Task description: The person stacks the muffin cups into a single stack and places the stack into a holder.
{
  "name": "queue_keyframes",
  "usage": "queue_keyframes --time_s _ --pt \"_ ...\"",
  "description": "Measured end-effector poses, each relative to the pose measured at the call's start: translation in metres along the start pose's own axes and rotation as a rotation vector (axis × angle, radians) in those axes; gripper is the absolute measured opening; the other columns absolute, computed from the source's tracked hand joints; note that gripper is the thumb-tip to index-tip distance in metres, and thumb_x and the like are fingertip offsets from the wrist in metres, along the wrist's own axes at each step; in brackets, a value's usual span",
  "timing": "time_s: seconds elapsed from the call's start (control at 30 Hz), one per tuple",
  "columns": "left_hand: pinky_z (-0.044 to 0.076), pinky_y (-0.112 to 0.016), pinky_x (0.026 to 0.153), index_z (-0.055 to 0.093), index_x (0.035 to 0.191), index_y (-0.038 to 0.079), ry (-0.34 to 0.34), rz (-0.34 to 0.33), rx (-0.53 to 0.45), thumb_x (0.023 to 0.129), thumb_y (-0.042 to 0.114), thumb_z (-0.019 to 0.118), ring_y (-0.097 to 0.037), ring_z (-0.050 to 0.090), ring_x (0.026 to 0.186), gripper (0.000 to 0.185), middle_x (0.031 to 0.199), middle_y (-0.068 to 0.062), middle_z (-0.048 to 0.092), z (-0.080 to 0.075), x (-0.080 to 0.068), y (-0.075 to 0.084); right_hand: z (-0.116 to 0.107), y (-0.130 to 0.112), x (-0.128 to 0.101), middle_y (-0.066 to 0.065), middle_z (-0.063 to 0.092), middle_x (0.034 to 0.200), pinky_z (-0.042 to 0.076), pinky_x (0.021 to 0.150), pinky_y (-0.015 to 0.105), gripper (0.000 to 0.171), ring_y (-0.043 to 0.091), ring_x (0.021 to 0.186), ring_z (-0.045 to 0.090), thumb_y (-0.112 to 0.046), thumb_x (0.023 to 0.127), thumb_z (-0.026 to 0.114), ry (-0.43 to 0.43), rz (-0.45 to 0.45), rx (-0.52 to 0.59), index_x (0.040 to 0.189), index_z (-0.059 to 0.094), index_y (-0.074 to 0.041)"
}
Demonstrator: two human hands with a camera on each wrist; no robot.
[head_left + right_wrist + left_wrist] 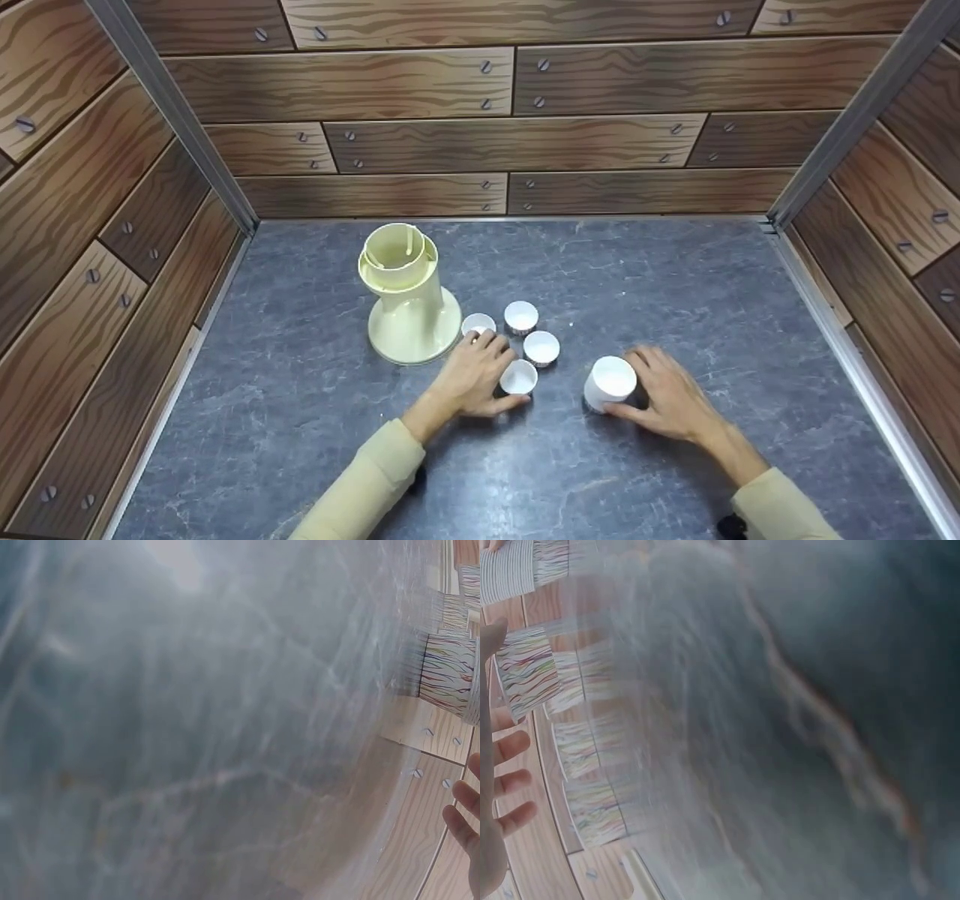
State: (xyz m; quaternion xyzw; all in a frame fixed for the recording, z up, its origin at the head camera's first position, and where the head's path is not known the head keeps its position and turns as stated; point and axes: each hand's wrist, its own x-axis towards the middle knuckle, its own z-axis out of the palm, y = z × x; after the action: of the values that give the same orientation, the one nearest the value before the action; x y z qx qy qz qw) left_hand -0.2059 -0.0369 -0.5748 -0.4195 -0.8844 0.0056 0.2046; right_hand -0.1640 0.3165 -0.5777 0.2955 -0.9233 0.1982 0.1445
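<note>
Several small white paper cups stand in a cluster on the grey tabletop [675,300], to the right of a cream pedestal tube [409,296]. My left hand [504,375] lies flat among them. Its fingers reach toward the cup nearest the tube [478,324], and another cup [518,376] sits between thumb and forefinger. My right hand [626,386] grips a taller white cup [609,375] on the table, thumb in front and fingers behind. The blurred left wrist view shows straight fingers [510,750] and striped cup sides [525,671]. The right wrist view shows striped cup sides [450,667].
Wood-patterned walls [510,142] close in the table at the back and on both sides. Two more small cups [520,316] [541,347] stand between my hands and the back wall.
</note>
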Motion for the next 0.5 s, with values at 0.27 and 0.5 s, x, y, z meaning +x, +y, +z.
queue_keyframes --time_s 0.27,0.5 --pt "0.043 -0.041 0.085 0.064 0.110 0.017 0.020 -0.009 -0.041 0.089 0.079 0.046 -0.024 0.053 0.103 0.068 0.110 -0.004 0.058 0.000 0.004 0.007 0.000 0.001 0.000 0.007 0.058 0.114 0.048 0.085 0.050 0.071 0.026 0.102 0.056 -0.060 0.078 0.081 0.006 -0.013 -0.001 0.123 0.063 -0.008" --pt "0.043 -0.039 0.083 0.064 0.108 0.019 0.026 -0.003 -0.047 0.089 0.081 0.041 -0.023 0.052 0.100 0.069 0.110 -0.003 0.058 -0.001 0.010 0.012 0.000 0.000 0.000 0.008 0.058 0.114 0.048 0.087 0.050 0.072 0.027 0.103 0.056 -0.061 0.078 0.080 0.003 -0.008 -0.007 0.123 0.062 -0.007"
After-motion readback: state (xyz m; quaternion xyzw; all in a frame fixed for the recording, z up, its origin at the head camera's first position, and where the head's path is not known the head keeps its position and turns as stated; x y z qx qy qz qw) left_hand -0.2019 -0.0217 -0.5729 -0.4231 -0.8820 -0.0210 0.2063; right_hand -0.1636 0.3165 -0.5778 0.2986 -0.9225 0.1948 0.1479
